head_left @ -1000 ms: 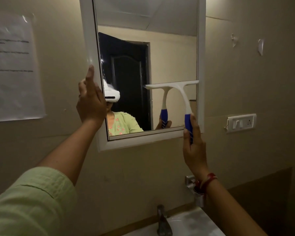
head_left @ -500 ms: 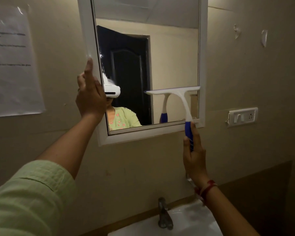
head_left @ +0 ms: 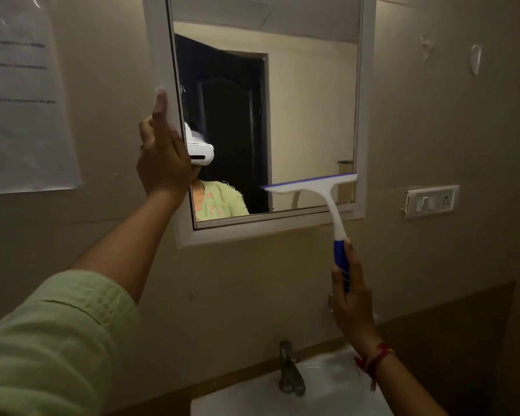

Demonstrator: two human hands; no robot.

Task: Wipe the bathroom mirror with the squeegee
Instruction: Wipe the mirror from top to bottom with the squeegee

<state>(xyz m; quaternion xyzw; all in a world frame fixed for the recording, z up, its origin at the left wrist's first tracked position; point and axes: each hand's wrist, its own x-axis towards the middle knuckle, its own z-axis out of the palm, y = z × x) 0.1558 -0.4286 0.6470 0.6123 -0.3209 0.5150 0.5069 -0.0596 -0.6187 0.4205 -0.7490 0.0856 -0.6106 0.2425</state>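
- Beige wall, mirror [head_left: 312,115] mid-frame; our left hand [head_left: 162,157] flat on its edge.
- Blade of squeegee [head_left: 312,187] at lower right of glass; right hand [head_left: 350,298] wraps blue handle.
- Likely light, rigid; we'd grip the handle.

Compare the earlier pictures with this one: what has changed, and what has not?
The right hand has drawn the squeegee down the mirror, its blade now near the bottom edge. Its grip on the handle is unchanged; the left hand stays on the mirror's left frame.
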